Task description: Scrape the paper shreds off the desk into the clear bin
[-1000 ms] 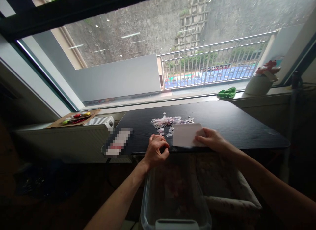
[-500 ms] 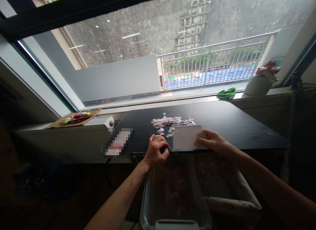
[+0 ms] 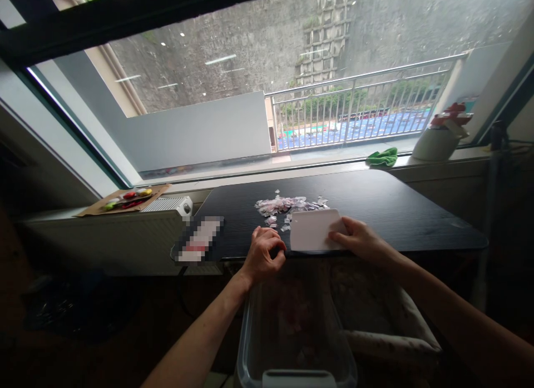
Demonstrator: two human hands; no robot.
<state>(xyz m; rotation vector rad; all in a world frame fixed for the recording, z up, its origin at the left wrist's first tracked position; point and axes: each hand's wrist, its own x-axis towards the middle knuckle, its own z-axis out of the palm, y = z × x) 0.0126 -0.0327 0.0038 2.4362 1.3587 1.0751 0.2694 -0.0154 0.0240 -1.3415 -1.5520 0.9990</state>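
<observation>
My right hand [image 3: 354, 233] pinches the right edge of a flat white plastic scraper [image 3: 314, 232], thumb on the near face and fingers behind. The scraper stands tilted at the near edge of a black table [image 3: 392, 210]. Just beyond it lies a loose pile of small paper-like pieces [image 3: 287, 205], pale pink, white and grey; the scraper covers part of it. To the left, my left hand [image 3: 265, 252] rests at the table edge with its fingers curled in and the thumb bent toward the index finger. Nothing shows in the dark gap between them.
Below the table edge stands a clear plastic bin [image 3: 246, 343], its inside dim, beside a pale fabric-covered seat or box [image 3: 392, 341]. A blurred-out item [image 3: 200, 240] lies at the table's left end. A green cloth [image 3: 382, 157] and a pale container [image 3: 436, 140] sit on the sill.
The scraper and my right hand have shifted slightly to the left along the table edge. My left hand has stayed in place.
</observation>
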